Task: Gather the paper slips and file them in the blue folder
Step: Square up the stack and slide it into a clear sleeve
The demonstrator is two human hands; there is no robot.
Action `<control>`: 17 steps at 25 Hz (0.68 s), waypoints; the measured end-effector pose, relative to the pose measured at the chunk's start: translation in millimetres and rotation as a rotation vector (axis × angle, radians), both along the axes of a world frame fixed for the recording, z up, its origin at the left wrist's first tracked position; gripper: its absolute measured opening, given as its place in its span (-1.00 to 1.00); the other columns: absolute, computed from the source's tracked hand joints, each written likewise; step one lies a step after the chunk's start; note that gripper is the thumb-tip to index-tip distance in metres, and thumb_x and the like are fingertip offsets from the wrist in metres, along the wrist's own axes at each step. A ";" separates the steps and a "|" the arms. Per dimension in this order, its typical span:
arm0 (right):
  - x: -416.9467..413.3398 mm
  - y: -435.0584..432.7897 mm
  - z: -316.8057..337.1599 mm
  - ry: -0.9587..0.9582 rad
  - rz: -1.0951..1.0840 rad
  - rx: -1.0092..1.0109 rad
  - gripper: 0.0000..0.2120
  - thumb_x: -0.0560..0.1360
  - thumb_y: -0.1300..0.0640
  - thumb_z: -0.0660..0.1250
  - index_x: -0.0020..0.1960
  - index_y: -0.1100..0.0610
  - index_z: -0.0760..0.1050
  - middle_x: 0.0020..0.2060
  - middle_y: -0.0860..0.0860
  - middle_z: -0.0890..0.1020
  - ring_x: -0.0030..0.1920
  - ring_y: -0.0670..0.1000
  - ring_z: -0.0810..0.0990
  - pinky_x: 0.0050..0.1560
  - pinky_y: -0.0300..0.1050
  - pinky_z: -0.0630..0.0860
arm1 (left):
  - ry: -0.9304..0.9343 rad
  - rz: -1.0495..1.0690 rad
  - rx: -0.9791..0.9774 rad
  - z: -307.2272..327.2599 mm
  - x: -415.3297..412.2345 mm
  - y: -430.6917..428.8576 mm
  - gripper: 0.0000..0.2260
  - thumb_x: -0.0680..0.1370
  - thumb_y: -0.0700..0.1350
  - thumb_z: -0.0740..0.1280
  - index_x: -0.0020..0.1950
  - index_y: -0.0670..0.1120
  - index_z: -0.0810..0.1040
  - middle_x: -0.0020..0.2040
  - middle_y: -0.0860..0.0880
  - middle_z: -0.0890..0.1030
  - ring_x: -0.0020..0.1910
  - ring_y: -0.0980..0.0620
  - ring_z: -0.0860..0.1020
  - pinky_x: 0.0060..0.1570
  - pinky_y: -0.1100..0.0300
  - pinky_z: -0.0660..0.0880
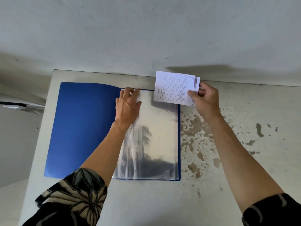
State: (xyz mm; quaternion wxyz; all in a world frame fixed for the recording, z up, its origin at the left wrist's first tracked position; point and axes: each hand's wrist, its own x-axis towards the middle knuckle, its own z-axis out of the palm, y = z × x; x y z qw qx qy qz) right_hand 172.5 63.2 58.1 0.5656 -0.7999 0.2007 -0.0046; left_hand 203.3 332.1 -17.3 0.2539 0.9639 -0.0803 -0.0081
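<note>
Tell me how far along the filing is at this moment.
Done: the paper slips are gathered into one stack, and the blue folder lies open on the table. In hand: the right hand holds the stack over the folder's top right corner, while the left hand fingers the top edge of a clear sleeve. Left: sliding the slips in; none look filed yet.

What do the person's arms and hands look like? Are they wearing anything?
Both hands are bare: no gloves, rings or watch show on the left hand or the right hand. The forearms are bare too. The left sleeve is dark cloth with big cream flowers and leaves, ending near the elbow. The right sleeve is dark with pale grey curved marks.
</note>
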 end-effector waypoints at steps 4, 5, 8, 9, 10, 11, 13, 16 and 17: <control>9.7 -1.6 6.9 -0.072 -0.010 0.001 -0.68 0.56 0.37 0.39 0.28 0.15 0.61 -0.03 -0.12 0.71 -0.03 -0.21 0.73 -0.07 -0.28 0.65 | -0.102 0.041 -0.113 5.3 8.8 5.2 -0.84 0.47 -0.29 0.48 0.03 -0.16 0.64 0.05 -0.10 0.60 0.03 -0.17 0.55 -0.10 -0.05 0.50; 14.0 -0.4 9.2 -0.087 -0.009 0.007 -0.68 0.56 0.37 0.39 0.28 0.14 0.61 -0.01 -0.11 0.72 -0.01 -0.20 0.73 -0.06 -0.28 0.65 | -0.090 0.035 -0.140 7.1 10.4 6.2 -0.84 0.46 -0.28 0.49 -0.01 -0.14 0.62 0.03 -0.07 0.62 0.02 -0.14 0.56 -0.08 -0.04 0.51; 27.4 4.2 14.5 -0.124 0.011 0.015 -0.69 0.56 0.37 0.40 0.25 0.12 0.61 -0.01 -0.15 0.73 0.03 -0.12 0.74 0.00 -0.19 0.68 | -0.065 -0.009 -0.209 10.2 13.7 9.5 -0.80 0.41 -0.26 0.52 -0.03 -0.11 0.59 -0.05 0.00 0.65 -0.05 -0.08 0.55 -0.09 -0.06 0.54; 31.2 5.7 15.7 -0.133 0.023 0.011 -0.70 0.56 0.36 0.40 0.23 0.11 0.62 -0.04 -0.18 0.74 0.03 -0.10 0.74 0.03 -0.15 0.68 | -0.066 -0.013 -0.219 11.4 13.8 10.3 -0.78 0.39 -0.27 0.53 -0.03 -0.11 0.58 -0.07 0.01 0.64 -0.07 -0.06 0.54 -0.12 -0.05 0.54; 34.8 6.6 16.5 -0.138 0.037 0.006 -0.71 0.55 0.36 0.40 0.21 0.10 0.62 -0.07 -0.19 0.75 0.02 -0.09 0.74 0.05 -0.13 0.68 | -0.075 -0.011 -0.222 12.6 13.8 10.9 -0.76 0.37 -0.29 0.54 -0.05 -0.11 0.58 -0.08 0.02 0.64 -0.07 -0.05 0.52 -0.14 -0.05 0.54; 37.7 7.8 17.2 -0.142 0.052 0.000 -0.72 0.55 0.35 0.40 0.19 0.09 0.63 -0.10 -0.21 0.76 0.01 -0.09 0.74 0.05 -0.12 0.68 | -0.090 -0.007 -0.219 13.6 13.6 10.9 -0.76 0.35 -0.29 0.55 -0.07 -0.12 0.58 -0.09 0.01 0.63 -0.08 -0.05 0.51 -0.15 -0.04 0.54; 41.7 11.5 18.3 -0.146 0.089 -0.019 -0.74 0.55 0.34 0.40 0.17 0.09 0.63 -0.11 -0.22 0.76 -0.02 -0.10 0.74 0.04 -0.16 0.66 | -0.112 -0.001 -0.202 13.7 13.5 11.0 -0.76 0.32 -0.27 0.59 -0.12 -0.14 0.58 -0.09 -0.03 0.61 -0.08 -0.09 0.50 -0.14 -0.03 0.51; 45.3 17.6 19.0 -0.155 0.140 -0.058 -0.76 0.54 0.32 0.40 0.16 0.09 0.63 -0.09 -0.15 0.76 -0.05 -0.10 0.73 0.00 -0.17 0.63 | -0.116 -0.015 -0.181 12.1 13.7 10.6 -0.77 0.32 -0.21 0.61 -0.20 -0.14 0.57 -0.14 -0.04 0.59 -0.14 -0.09 0.48 -0.16 0.03 0.45; 46.1 19.2 18.9 -0.155 0.153 -0.074 -0.76 0.55 0.31 0.40 0.17 0.11 0.64 -0.06 -0.11 0.77 -0.04 -0.07 0.74 -0.01 -0.15 0.63 | -0.121 -0.024 -0.164 12.3 13.8 10.6 -0.77 0.34 -0.19 0.61 -0.20 -0.13 0.58 -0.17 -0.01 0.59 -0.15 -0.08 0.48 -0.15 0.06 0.41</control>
